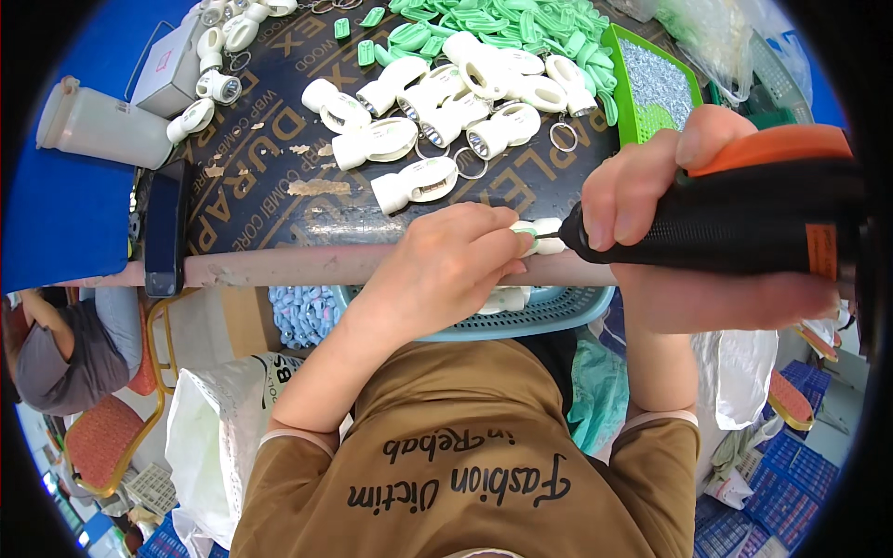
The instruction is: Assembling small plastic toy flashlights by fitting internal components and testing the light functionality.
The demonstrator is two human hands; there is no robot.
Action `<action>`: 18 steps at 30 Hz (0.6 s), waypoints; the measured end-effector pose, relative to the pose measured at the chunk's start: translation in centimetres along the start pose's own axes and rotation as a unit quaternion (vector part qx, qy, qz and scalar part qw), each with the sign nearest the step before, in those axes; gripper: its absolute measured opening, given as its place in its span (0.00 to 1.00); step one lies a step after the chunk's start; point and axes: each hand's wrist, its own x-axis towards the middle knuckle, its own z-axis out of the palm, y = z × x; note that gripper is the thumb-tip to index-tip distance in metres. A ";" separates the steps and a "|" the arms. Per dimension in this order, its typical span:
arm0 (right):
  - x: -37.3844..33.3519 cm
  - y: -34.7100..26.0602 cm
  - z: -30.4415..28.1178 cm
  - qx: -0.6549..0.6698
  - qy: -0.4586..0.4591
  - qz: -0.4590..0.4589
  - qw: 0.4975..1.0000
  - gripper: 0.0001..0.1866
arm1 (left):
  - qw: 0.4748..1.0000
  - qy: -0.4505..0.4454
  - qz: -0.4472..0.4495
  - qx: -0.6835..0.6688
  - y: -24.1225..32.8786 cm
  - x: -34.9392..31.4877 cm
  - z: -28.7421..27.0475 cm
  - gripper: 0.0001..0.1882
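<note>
At the table's near edge, my left hand (pixel 456 256) is closed on a small white keychain flashlight (pixel 551 245) with a green part on it; the fingers cover most of it. My right hand (pixel 642 191) is wrapped round a black and orange electric screwdriver (pixel 716 216), held level from the right. Its thin bit reaches the flashlight beside my left fingertips; whether a screw sits there is hidden. Just beyond my hands lies a heap of white keychain flashlights (pixel 372 144), some with metal rings. Behind them spreads a pile of small green plastic pieces (pixel 549 28).
A green tray (pixel 627 107) of tiny silver pieces stands at the back right. On the left are a phone (pixel 166 232), a whitish plastic jar (pixel 107 123) and a white box (pixel 172 74). Below the table edge sits a blue basket (pixel 567 316). Another person (pixel 70 349) sits at far left.
</note>
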 end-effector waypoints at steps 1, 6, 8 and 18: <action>-0.1 0.0 -0.4 -0.002 -0.001 0.001 1.000 0.51 | 1.000 -0.007 -0.004 -0.001 0.1 0.0 0.0 0.11; -0.7 0.3 -1.2 0.018 -0.027 0.021 0.999 0.54 | 1.000 -0.002 -0.008 0.004 0.2 -0.2 0.1 0.12; -0.8 0.8 -0.6 0.012 -0.002 0.001 1.000 0.55 | 1.000 0.008 0.001 0.013 0.2 -0.2 0.2 0.12; -0.8 0.9 -1.9 0.059 -0.046 -0.060 0.995 0.47 | 0.999 -0.001 -0.007 0.031 0.1 0.4 0.3 0.13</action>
